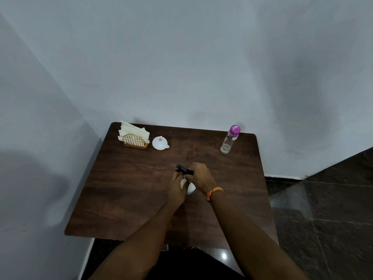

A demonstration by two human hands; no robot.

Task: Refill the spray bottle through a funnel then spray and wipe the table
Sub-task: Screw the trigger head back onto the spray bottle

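At the middle of the dark wooden table (125, 190) stands a white spray bottle (190, 187), mostly hidden by my hands. My left hand (177, 188) grips its body. My right hand (199, 176) is closed over its black spray head (183, 170), whose nozzle points left. A white funnel (160, 143) lies mouth-up near the far edge. A clear water bottle (230, 139) with a purple cap stands at the far right corner.
A gold wire holder with white paper napkins (134, 136) sits at the far left corner, next to the funnel. The table stands against a pale wall. Dark tiled floor (323, 209) lies to the right.
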